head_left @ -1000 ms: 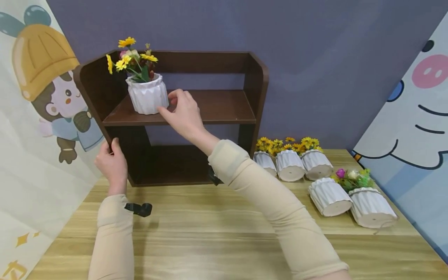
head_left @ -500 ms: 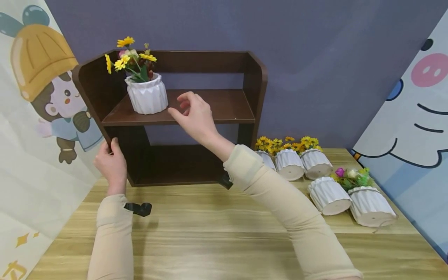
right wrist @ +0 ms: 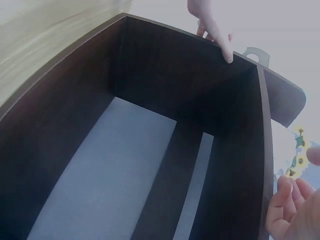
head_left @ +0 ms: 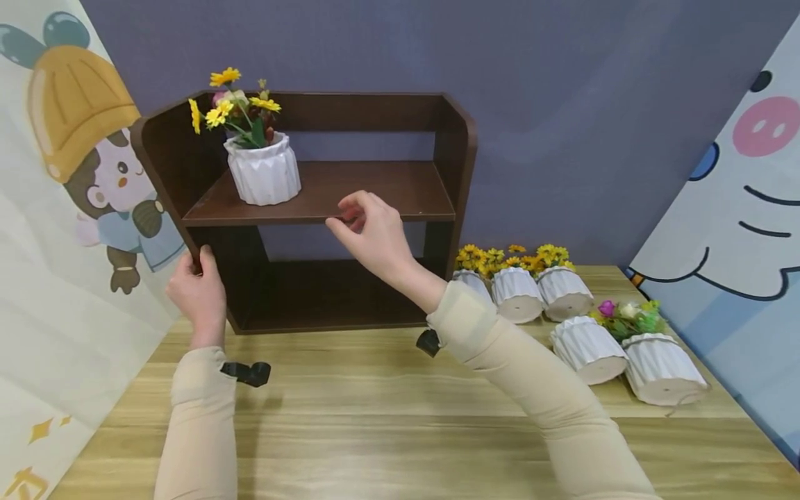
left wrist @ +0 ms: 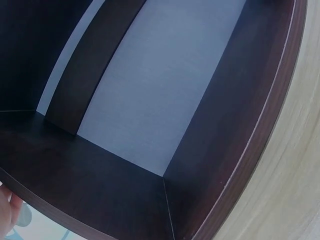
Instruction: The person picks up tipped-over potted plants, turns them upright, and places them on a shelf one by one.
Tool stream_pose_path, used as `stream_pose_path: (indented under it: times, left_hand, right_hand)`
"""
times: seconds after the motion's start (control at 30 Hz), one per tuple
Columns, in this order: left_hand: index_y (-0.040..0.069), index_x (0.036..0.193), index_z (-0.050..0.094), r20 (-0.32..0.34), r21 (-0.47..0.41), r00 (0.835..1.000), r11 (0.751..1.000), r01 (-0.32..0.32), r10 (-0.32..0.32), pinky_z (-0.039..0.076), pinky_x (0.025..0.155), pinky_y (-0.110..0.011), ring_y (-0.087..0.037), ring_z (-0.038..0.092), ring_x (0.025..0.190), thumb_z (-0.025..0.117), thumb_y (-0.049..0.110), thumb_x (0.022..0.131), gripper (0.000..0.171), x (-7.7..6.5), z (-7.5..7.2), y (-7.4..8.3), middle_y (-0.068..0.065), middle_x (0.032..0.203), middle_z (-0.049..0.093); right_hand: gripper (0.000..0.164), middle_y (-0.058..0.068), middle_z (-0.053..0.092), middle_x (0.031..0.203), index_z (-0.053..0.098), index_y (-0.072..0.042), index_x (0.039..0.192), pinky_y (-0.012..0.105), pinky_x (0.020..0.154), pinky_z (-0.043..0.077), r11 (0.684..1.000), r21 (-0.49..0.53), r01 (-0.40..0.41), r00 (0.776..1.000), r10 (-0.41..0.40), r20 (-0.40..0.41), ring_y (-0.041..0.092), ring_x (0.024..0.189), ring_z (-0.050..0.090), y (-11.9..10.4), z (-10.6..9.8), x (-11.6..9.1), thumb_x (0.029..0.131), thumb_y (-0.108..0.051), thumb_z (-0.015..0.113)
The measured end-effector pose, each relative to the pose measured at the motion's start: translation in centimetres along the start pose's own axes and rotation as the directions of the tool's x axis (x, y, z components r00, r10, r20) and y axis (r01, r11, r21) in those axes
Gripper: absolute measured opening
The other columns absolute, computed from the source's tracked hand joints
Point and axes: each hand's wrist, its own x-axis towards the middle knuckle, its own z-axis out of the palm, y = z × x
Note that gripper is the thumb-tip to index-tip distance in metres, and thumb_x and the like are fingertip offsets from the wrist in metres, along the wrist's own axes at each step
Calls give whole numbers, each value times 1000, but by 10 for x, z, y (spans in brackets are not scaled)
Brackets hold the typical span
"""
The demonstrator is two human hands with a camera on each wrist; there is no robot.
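On the upper board of a dark brown two-tier shelf (head_left: 387, 186) stands a white ridged flowerpot (head_left: 265, 173) with yellow artificial flowers, upright near the left end. My left hand (head_left: 198, 295) grips the front edge of the shelf's left side panel; in the right wrist view the left thumb (right wrist: 227, 53) lies over that edge. In front of the upper board my right hand (head_left: 380, 242) hangs with loosely bent fingers, holding nothing and apart from the pot. Little of the left hand (left wrist: 7, 210) shows in the left wrist view.
Right of the shelf, several white flowerpots lie tipped over on the wooden table (head_left: 350, 417). A back row has yellow flowers (head_left: 550, 255); nearer are one pot (head_left: 589, 351) and another pot (head_left: 664, 368) beside pink and green flowers. Cartoon-printed panels flank both sides.
My right hand has come away from the flowerpot and moved right and down toward the front of the board. The pot stays in place, and the left hand keeps its grip.
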Motion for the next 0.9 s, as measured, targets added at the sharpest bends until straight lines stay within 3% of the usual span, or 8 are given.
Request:
stream_pose_path:
  times: [0.1, 0.2, 0.3, 0.5, 0.67, 0.9]
  left_hand:
    - [2, 70, 55, 3, -9, 1000, 1000, 12, -12, 23, 53, -22, -7, 33, 53, 50, 38, 87, 40, 1, 1, 1, 20, 54, 37]
    - [3, 71, 55, -1, -22, 999, 999, 36, -36, 24, 54, -21, -6, 33, 54, 49, 39, 87, 39, 1, 2, 2, 22, 55, 36]
    - [3, 73, 55, 1, -23, 998, 998, 57, -57, 24, 55, -21, -9, 35, 56, 49, 40, 87, 40, 0, 3, 3, 14, 56, 41]
    - [-1, 79, 57, 49, 13, 997, 998, 56, -57, 27, 59, -26, -30, 45, 68, 49, 43, 88, 45, 0, 2, 4, -17, 77, 58]
    - [-1, 78, 57, 85, 13, 995, 998, 59, -60, 28, 62, -31, -36, 48, 72, 48, 44, 89, 48, 0, 3, 2, -22, 80, 60]
    - [-2, 75, 57, 87, 9, 994, 998, 59, -60, 29, 63, -32, -38, 49, 74, 47, 44, 89, 49, 1, 3, -1, -23, 81, 61]
  right_hand:
    - [28, 0, 61, 89, 60, -9, 101, 22, 69, 44, 1000, -15, 14, 1000, -14, 1, 9, 73, 57, 4, -3, -5, 83, -30, 64]
    - [27, 1, 61, 88, 60, -9, 100, 22, 69, 44, 999, -24, 30, 1000, -30, 2, 9, 73, 57, 7, -6, -10, 83, -30, 64]
    - [27, 0, 62, 88, 60, -10, 100, 22, 68, 44, 999, -31, 32, 999, -32, 13, 9, 73, 57, 10, -8, -17, 83, -30, 64]
    - [27, -1, 61, 87, 60, -12, 101, 22, 66, 45, 999, -35, 3, 1000, -2, 28, 10, 73, 57, 18, -14, -30, 83, -32, 64]
    - [27, -1, 61, 86, 60, -13, 102, 23, 65, 45, 999, -42, -7, 1000, 8, 17, 9, 73, 57, 27, -22, -40, 83, -32, 64]
    - [25, 1, 63, 84, 62, -12, 99, 24, 64, 47, 998, -68, 13, 1000, -13, -10, 9, 69, 58, 39, -32, -51, 83, -31, 65]
